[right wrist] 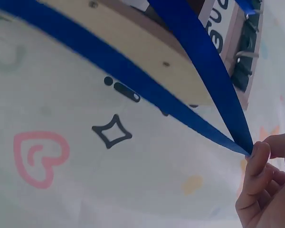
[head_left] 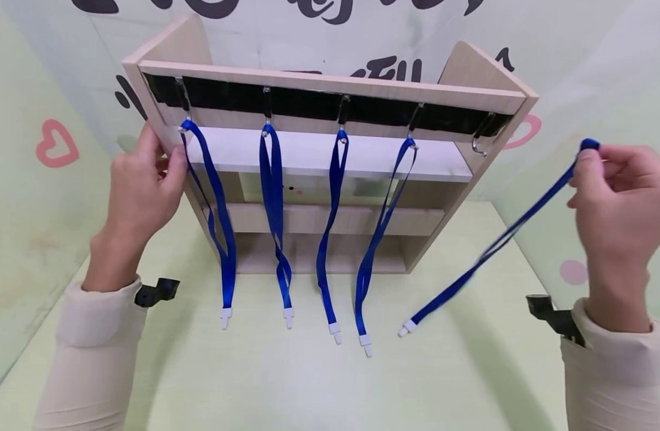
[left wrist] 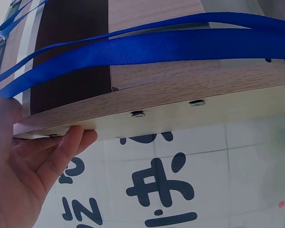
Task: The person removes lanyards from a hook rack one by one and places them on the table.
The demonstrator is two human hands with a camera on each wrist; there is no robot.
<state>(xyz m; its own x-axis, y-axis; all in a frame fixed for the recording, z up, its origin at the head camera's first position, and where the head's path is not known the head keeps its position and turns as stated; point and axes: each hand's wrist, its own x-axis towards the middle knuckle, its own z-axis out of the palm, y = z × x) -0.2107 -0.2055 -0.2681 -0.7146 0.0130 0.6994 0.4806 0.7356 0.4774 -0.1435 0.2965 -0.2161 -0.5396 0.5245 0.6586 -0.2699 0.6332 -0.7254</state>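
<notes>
My right hand (head_left: 623,197) pinches the looped top of a blue lanyard (head_left: 445,294) between thumb and fingers, out to the right of a wooden shelf (head_left: 416,221). Its white clip (head_left: 408,327) dangles down toward the left. In the right wrist view, two strands of this lanyard (right wrist: 133,76) spread from the fingertips. My left hand (head_left: 144,179) grips the shelf's left side panel, thumb at the front edge and fingers against the outer face. Beside that thumb hangs another blue lanyard (head_left: 229,257) from the leftmost hook (head_left: 183,96). The rightmost hook (head_left: 478,143) is bare.
Three more blue lanyards hang from the middle hooks: one left (head_left: 274,179), one central (head_left: 335,173) and one right (head_left: 366,263). A black strip (head_left: 303,106) backs the hooks. The shelf stands on a pale green table (head_left: 287,383) before a printed wall (head_left: 55,239).
</notes>
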